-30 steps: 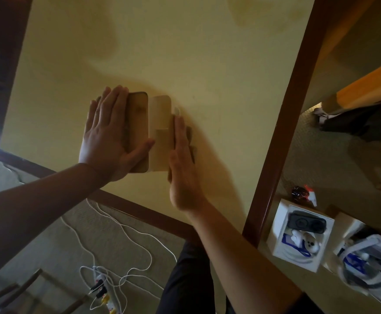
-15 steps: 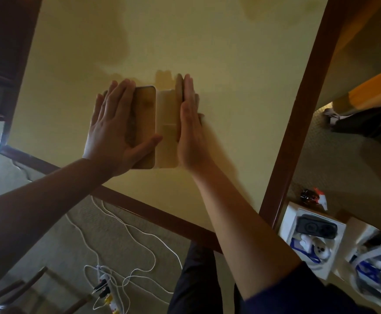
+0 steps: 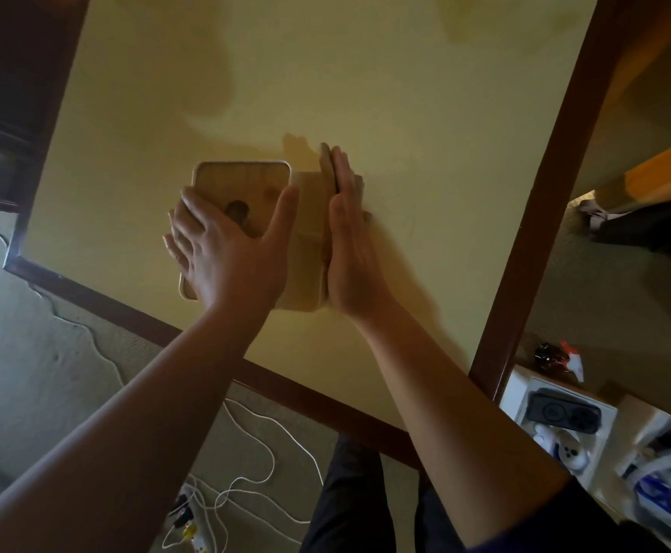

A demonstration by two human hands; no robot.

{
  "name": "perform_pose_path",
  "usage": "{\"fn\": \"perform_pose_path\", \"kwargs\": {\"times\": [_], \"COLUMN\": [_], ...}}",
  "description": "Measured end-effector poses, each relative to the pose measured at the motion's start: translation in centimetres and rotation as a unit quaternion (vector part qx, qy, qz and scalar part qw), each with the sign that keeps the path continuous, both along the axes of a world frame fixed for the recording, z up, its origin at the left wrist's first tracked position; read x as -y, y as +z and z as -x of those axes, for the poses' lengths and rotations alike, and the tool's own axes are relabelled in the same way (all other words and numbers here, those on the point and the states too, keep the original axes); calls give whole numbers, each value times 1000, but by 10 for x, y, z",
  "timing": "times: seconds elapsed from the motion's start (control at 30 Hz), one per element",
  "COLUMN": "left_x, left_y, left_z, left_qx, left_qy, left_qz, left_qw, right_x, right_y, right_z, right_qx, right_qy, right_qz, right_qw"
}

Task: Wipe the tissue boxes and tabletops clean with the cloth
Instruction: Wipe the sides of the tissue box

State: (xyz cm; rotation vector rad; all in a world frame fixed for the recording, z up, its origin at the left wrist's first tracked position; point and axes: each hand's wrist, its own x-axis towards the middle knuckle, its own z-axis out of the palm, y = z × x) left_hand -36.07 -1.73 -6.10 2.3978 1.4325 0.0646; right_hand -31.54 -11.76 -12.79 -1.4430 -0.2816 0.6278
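The wooden tissue box [image 3: 246,193] sits on the yellow bench [image 3: 425,93], nearer its near-left corner than its far side, and it is mid-wipe. The left hand [image 3: 226,253] lies across the near part of the lid, fingers [image 3: 190,209] spread wide and nearly straight, thumb reaching over to the box's right edge, steadying it rather than curling round it. The right hand [image 3: 350,241] stands on edge, flat against the box's right side face, fingers [image 3: 340,169] straight and close together. A bit of tan cloth [image 3: 360,185] peeks out beyond that hand; whether the palm presses it to the box I cannot tell, since the hand hides the contact.

Judging progress: only 1 box shows, and its right side appears to be the face being worked on. The darker patches on the far bench may be damp marks or shadow. I judge the task well short of done: the remaining faces and most of the bench look left.
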Motion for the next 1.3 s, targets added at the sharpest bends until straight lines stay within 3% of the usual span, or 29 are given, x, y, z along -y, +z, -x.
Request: {"fn": "perform_pose_path", "kwargs": {"times": [0.17, 0.3, 0.4, 0.63, 0.83, 1.17, 1.3], "left_x": [-26, -44, -47, -55, -57, -58, -58], "left_y": [8, 13, 14, 14, 14, 11, 12], "left_z": [14, 16, 14, 9, 10, 11, 10], "left_qx": [-41, -66, -72, -77, -76, -62, -58], "left_qy": [-203, -387, -454, -510, -514, -512, -518], "left_qz": [-18, -29, -43, -68, -77, -77, -75], "left_qw": [978, 919, 887, 854, 851, 853, 850], "right_x": [28, 54, 65, 36, -10, 66, 63], "right_y": [2, 5, 4, -2, 3, 6, 11], "right_z": [10, 29, 38, 5, -40, 37, 31], "right_qx": [20, -4, -3, -7, 50, -26, -45], "right_qy": [3, 79, 118, 145, 138, 164, 153], "right_qz": [12, -45, -51, -30, -9, -25, -35], "right_qw": [1000, 996, 992, 989, 989, 986, 987]}}
